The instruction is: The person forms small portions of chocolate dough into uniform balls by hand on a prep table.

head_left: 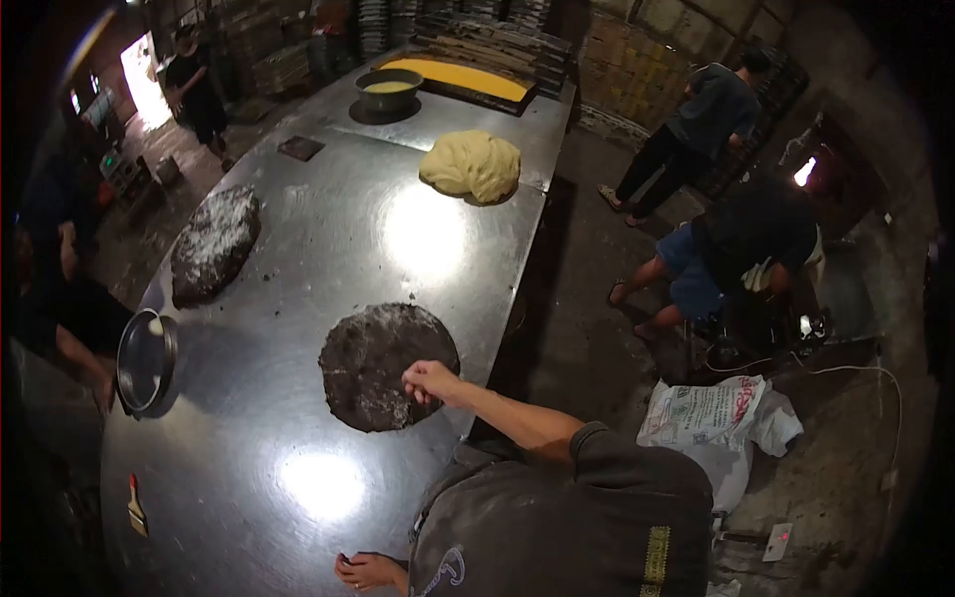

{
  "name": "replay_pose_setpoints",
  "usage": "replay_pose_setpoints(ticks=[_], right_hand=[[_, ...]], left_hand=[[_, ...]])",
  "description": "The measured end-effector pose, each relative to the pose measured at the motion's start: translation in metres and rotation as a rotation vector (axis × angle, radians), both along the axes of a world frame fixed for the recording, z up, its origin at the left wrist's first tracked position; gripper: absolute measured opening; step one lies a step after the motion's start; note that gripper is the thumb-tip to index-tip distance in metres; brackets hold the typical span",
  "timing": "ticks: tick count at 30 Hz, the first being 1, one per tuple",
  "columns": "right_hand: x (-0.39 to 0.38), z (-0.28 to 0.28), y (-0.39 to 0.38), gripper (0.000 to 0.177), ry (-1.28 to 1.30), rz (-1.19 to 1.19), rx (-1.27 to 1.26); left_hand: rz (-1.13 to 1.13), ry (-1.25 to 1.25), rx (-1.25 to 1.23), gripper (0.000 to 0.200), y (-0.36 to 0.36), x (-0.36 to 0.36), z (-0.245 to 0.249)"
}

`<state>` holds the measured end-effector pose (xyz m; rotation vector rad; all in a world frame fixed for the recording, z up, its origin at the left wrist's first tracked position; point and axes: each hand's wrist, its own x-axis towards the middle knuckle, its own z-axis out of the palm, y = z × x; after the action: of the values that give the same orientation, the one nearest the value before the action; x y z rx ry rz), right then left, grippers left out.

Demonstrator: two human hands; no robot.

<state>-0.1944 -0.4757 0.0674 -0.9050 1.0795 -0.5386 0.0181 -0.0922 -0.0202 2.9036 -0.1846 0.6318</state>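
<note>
A round, flattened slab of dark dough [373,363] with pale flour streaks lies on the metal table [298,249]. Over its right part is my right hand [430,382], fingers pinched together; whatever they may hold is hidden. My left hand [370,571] is low at the table's near edge, fingers curled in, with a ring on one and nothing seen in them. Further up the table sits a lump of pale yellow dough [471,166]. Another dark dough piece [216,242], heavily dusted with flour, lies at the left.
On the table are a round metal sieve or pan [171,363], a red-handled brush [137,509], a bowl of yellowish liquid [389,90], a small dark flat piece [300,148] and a yellow-filled tray [458,78]. Several people stand around. A white sack [701,413] lies right.
</note>
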Motion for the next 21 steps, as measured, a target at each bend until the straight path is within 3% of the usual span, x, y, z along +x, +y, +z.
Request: replay_pose_setpoints(ticks=[5,6,9,12,15,18,21], right_hand=[[0.002,0.016,0.004,0.047,0.071,-0.034,0.075],[0.007,0.029,0.008,0.054,0.079,-0.097,-0.007],[0.005,0.026,-0.001,0.05,0.02,-0.069,0.003],[0.011,0.023,-0.009,0.042,-0.228,0.025,0.075],[0.015,0.04,-0.003,0.033,-0.184,-0.006,0.026],[0.008,0.043,-0.005,0.032,-0.22,0.004,0.055],[0.009,0.019,-0.003,0.042,-0.304,-0.118,0.249]], left_hand=[[-0.044,-0.029,-0.084,0.024,0.015,0.02,-0.032],[-0.051,-0.033,-0.094,0.024,0.015,0.018,-0.031],[-0.067,-0.042,-0.123,0.024,0.012,0.013,-0.023],[-0.082,-0.049,-0.137,0.024,0.009,0.011,-0.018],[-0.095,-0.057,-0.138,0.024,0.008,0.011,-0.017],[-0.109,-0.063,-0.137,0.024,0.005,0.01,-0.015],[-0.115,-0.068,-0.137,0.024,0.002,0.009,-0.01]])
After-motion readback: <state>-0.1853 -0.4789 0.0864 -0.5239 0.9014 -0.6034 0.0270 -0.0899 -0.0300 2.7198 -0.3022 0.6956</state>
